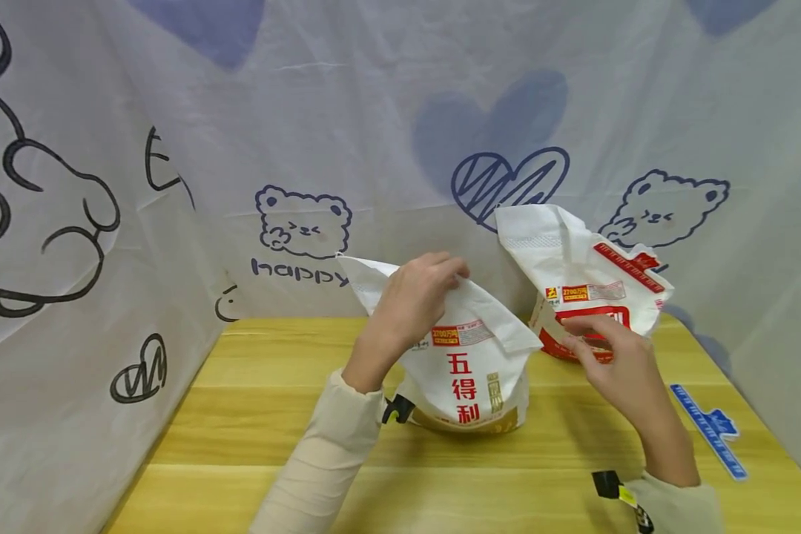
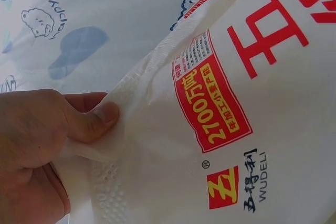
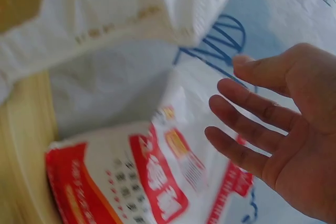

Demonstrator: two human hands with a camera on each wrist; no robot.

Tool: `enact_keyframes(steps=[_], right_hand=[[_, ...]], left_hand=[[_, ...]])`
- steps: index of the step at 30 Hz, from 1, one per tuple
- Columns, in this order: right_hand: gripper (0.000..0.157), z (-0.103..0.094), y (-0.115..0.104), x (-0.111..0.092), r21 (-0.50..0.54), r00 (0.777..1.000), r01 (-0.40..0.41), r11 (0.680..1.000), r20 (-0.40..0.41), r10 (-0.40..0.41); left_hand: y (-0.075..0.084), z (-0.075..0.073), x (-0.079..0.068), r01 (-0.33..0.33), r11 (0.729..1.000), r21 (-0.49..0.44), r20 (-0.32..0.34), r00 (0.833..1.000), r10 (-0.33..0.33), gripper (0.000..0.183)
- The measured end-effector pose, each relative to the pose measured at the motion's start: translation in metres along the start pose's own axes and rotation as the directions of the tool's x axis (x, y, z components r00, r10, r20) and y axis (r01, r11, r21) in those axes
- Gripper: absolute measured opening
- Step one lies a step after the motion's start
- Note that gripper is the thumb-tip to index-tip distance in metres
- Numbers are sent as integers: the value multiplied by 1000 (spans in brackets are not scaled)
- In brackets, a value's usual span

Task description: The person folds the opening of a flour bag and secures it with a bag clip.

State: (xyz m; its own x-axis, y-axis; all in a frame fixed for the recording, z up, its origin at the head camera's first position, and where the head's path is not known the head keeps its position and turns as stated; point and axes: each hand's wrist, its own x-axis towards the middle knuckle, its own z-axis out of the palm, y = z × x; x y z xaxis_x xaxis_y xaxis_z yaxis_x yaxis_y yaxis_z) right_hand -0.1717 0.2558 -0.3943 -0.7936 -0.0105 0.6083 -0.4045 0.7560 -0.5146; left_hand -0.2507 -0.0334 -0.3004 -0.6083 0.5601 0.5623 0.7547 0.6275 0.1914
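Observation:
A white flour bag (image 1: 490, 363) with red lettering and a gold-brown base stands mid-table. My left hand (image 1: 410, 300) grips its top edge, the thumb lying over the white material in the left wrist view; the top slopes down to the right. To the right of this bag, my right hand (image 1: 621, 367) is held in the air with fingers extended and spread, palm bare in the right wrist view. Behind that hand in the head view stands a second flour bag (image 1: 547, 241), printed red, its upper part leaning over. A red bag clip (image 1: 627, 267) sits across its top.
A blue bag clip (image 1: 707, 430) lies on the yellow wood-grain table (image 1: 254, 415) near its right edge. A white curtain (image 1: 387, 148) printed with bears and hearts hangs behind the table and along its sides.

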Motion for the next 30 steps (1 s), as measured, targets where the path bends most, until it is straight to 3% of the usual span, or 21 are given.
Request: enact_keyframes(steps=[9, 14, 19, 30], right_hand=[[36, -41, 20, -12, -106, 994, -104, 989, -43, 100], [36, -56, 38, -18, -128, 981, -193, 973, -37, 190], [40, -68, 56, -24, -164, 946, -320, 933, -7, 324], [49, -81, 96, -42, -232, 878, -468, 852, -18, 478]], left_hand=[[4, 4, 4, -50, 999, -15, -40, 998, 49, 18], [1, 4, -2, -25, 1000, -4, -66, 998, 25, 17], [-1, 4, -6, -25, 1000, -4, -89, 996, 24, 17], [1, 2, -4, 0, 1000, -11, -31, 1000, 0, 19]])
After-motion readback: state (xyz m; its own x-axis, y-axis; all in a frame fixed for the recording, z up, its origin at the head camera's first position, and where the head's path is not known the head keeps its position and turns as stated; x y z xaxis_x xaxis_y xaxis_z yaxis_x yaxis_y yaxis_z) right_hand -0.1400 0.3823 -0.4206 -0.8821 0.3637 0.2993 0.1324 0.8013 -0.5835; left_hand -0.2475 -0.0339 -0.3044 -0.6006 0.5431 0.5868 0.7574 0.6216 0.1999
